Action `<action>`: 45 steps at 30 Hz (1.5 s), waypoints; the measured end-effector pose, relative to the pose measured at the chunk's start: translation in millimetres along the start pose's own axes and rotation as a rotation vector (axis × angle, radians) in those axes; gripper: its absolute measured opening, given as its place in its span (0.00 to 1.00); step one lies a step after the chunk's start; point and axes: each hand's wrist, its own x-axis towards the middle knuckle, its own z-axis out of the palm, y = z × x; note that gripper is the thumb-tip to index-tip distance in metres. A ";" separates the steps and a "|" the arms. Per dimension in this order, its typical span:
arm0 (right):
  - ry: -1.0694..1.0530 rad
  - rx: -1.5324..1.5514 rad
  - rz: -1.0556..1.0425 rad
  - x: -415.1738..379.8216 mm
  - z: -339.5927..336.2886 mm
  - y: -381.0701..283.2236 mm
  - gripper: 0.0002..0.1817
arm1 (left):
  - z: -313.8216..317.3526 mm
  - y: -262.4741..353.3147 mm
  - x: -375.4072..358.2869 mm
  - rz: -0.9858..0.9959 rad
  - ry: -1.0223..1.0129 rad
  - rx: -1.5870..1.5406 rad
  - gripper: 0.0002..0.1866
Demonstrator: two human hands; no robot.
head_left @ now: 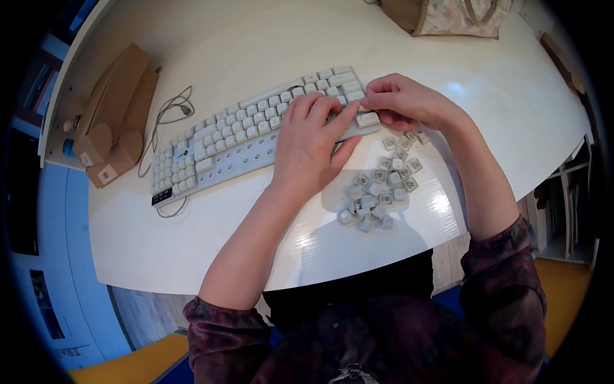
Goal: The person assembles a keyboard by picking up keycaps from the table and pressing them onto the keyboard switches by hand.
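Observation:
A white keyboard (252,121) lies at a slant on the desk, with rows of pale keycaps at the far side and bare switch sockets along part of the near side. Across its right part rests my left hand (308,144), fingers spread and pressing on the keys, the index finger reaching toward the right end. There, my right hand (409,104) has thumb and fingers pinched together against the keyboard's edge; what they grip is hidden. Several loose keycaps (385,178) are scattered just below my right hand, some upside down.
A white desk (211,240) carries everything. At left stand brown cardboard pieces (115,109), beside a thin grey cable (158,121) that runs to the keyboard. A patterned bag (457,18) sits at the far right, and shelves (566,205) stand beyond the right edge.

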 end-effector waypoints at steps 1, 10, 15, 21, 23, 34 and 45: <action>-0.014 0.011 -0.004 0.2 -0.5 0.0 0.16 | 0.5 -0.6 -0.4 -0.009 -0.010 -0.012 0.25; -0.011 -0.086 -0.045 -0.9 -4.2 0.7 0.12 | -1.6 1.2 1.2 -0.003 0.012 0.002 0.24; 0.030 -0.104 -0.061 -4.9 -1.8 -4.3 0.13 | -1.1 0.9 0.1 -0.003 0.030 0.003 0.24; 0.108 -0.231 -0.114 -7.1 5.4 -6.9 0.13 | 0.2 -0.3 -1.0 -0.007 0.029 -0.005 0.23; 0.117 -0.254 -0.147 -5.9 5.7 -4.9 0.12 | -0.4 -0.1 -0.7 -0.005 0.034 0.008 0.23; 0.084 -0.274 -0.179 -6.9 -2.5 -3.4 0.13 | -0.8 1.0 -0.5 -0.006 0.022 0.019 0.26; 0.079 -0.336 -0.177 -8.2 -3.4 -4.2 0.17 | -1.3 1.3 -0.9 -0.049 -0.042 -0.003 0.24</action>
